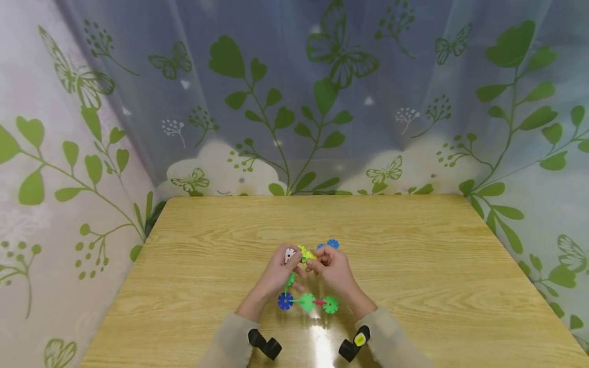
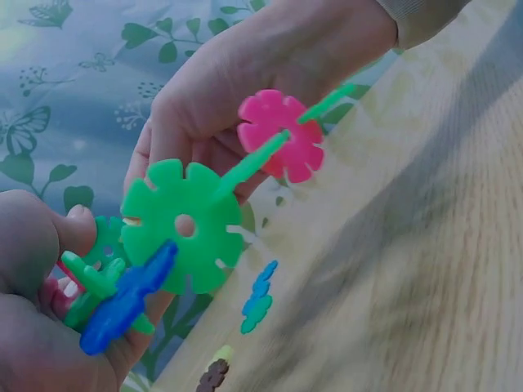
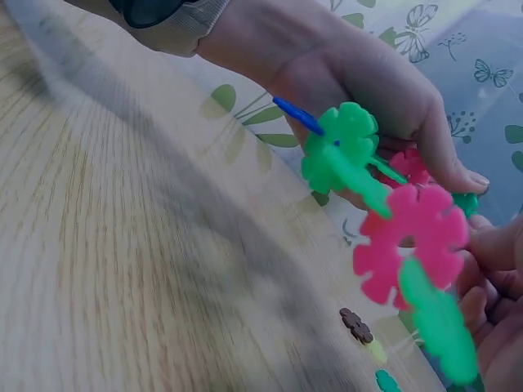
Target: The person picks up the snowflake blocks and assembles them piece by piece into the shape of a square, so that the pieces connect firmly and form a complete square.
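Notched plastic interlocking discs are joined into a chain between the two hands. In the head view, the left hand (image 1: 277,273) holds the chain near a white disc (image 1: 289,254). The right hand (image 1: 336,268) pinches it by some yellow discs (image 1: 305,252). Below them hang a dark blue disc (image 1: 285,305) and green discs (image 1: 307,307). In the left wrist view, a green disc (image 2: 155,241), a pink disc (image 2: 261,122) and a blue disc (image 2: 122,306) show. A pink disc (image 3: 433,220) and a green disc (image 3: 351,122) appear in the right wrist view. Fingers partly hide the joint.
Blue discs (image 1: 333,244) lie just beyond the hands on the wooden table (image 1: 184,286). A brown disc (image 3: 356,325) and a yellow disc (image 3: 376,351) rest there too. A patterned curtain (image 1: 294,102) hangs at the table's far edge.
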A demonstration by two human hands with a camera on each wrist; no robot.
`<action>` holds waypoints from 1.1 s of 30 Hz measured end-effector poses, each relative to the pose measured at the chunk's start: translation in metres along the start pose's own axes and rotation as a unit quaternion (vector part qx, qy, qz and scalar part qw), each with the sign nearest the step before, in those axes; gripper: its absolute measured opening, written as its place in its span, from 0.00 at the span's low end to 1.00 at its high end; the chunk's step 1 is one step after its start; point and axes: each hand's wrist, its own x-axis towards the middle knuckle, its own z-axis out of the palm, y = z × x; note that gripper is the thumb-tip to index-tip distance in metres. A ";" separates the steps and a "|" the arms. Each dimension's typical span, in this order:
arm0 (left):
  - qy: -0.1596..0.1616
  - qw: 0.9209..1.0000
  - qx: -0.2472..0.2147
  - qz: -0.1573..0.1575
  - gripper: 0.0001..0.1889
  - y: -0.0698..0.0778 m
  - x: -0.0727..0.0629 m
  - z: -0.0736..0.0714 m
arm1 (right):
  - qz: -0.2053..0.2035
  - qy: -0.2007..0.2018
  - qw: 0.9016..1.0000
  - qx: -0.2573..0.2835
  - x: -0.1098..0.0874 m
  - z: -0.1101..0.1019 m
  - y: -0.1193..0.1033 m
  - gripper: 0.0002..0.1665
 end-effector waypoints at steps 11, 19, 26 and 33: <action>0.012 0.999 -0.032 -0.011 0.21 0.005 0.000 -0.004 | -0.024 -0.021 0.999 -0.029 -0.001 -0.008 -0.002 0.12; -0.007 0.999 -0.030 -0.014 0.23 0.009 -0.004 -0.005 | -0.048 -0.046 0.997 -0.035 -0.003 -0.010 -0.002 0.13; 0.005 1.000 -0.022 -0.017 0.24 0.011 -0.006 -0.008 | -0.040 -0.044 0.996 -0.069 -0.004 -0.016 -0.005 0.13; 0.018 0.999 -0.029 -0.014 0.23 0.018 -0.008 -0.012 | -0.027 -0.025 0.996 -0.084 -0.002 -0.023 -0.002 0.12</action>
